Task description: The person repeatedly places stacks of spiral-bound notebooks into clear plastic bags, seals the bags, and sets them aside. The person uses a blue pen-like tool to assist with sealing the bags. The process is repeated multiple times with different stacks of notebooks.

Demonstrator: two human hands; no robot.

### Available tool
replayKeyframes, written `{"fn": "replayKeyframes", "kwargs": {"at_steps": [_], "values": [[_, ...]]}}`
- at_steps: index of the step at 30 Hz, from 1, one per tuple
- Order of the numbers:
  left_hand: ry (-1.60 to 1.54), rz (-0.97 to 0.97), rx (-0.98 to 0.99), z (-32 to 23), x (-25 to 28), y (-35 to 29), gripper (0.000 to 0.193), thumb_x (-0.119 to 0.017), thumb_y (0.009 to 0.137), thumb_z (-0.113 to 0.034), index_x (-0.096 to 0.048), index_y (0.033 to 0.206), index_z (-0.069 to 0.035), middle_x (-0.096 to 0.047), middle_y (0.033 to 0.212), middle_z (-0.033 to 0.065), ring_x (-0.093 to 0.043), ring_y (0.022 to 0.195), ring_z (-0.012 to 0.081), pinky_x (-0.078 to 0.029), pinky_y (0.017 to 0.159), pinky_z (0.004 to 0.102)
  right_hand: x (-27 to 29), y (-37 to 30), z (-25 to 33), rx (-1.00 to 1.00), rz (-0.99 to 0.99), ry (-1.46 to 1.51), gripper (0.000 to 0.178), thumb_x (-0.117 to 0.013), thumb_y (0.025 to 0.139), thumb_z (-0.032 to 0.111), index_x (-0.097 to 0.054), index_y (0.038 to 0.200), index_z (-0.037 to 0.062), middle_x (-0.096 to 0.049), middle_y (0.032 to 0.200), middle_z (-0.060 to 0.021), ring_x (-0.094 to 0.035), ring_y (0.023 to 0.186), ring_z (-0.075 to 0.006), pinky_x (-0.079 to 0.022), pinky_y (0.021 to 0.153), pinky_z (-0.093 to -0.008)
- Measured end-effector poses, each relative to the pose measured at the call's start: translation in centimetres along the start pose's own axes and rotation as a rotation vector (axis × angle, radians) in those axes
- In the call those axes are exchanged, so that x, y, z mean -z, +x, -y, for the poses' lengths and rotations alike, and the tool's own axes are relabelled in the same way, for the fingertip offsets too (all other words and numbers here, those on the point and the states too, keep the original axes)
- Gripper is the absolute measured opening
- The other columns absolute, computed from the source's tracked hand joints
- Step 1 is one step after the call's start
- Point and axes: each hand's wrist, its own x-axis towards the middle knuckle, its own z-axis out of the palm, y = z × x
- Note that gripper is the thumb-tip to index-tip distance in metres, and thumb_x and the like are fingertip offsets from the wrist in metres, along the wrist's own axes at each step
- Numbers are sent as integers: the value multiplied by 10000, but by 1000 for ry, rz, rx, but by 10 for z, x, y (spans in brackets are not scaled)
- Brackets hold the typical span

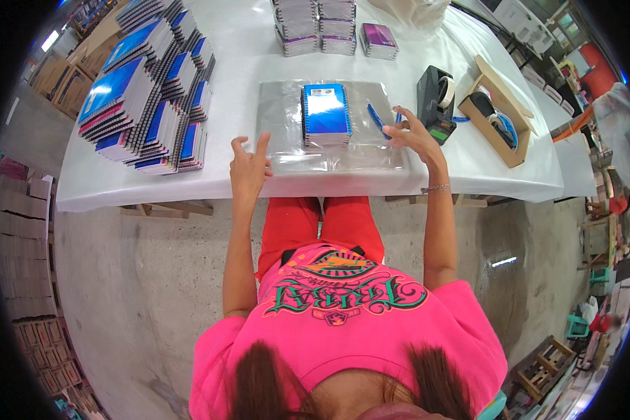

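A stack of blue-covered spiral notebooks [327,115] lies on a clear plastic sheet [280,133] in front of me on the white table. My left hand [250,166] is at the sheet's near left edge, its thumb and index finger apart, holding nothing. My right hand [414,138] is to the right of the notebooks, above the sheet. Its fingers are around a slim blue tool [377,120] that looks like a pair of small snips; part of it is hidden by the fingers.
Tall piles of blue spiral notebooks [122,98] stand at the left. Purple-covered notebooks [379,40] are stacked at the back. On the right are a black tape dispenser [435,103] and an open cardboard box [505,143] with black and blue things inside.
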Motion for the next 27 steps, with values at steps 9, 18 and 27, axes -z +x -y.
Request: {"fn": "replayKeyframes", "kwargs": {"at_steps": [9,18,27], "values": [[64,7,-48,10,-2,16,622,-607,858,-597,-704,721,2,-623,598,77,-590,509,130,-475,540,292,7,27,-16,116,43,-200,968,-851,691,170,-284,1448,-36,-622,782,-101,-614,646,-167,-490,575,-273],[278,-79,-299,12,-4,36,561,-734,774,-536,-571,937,-25,-632,710,94,-618,626,199,-481,599,320,-5,36,3,206,64,-254,937,-827,752,264,-284,1478,27,-595,921,-102,-598,768,-156,-498,686,-274],[192,85,-229,-2,-11,67,620,-834,697,-186,-453,1169,-58,-636,775,124,-654,737,270,-510,663,401,0,61,-4,85,88,21,660,-711,858,174,-372,1391,-18,-622,877,-148,-659,693,-201,-561,597,-285]]}}
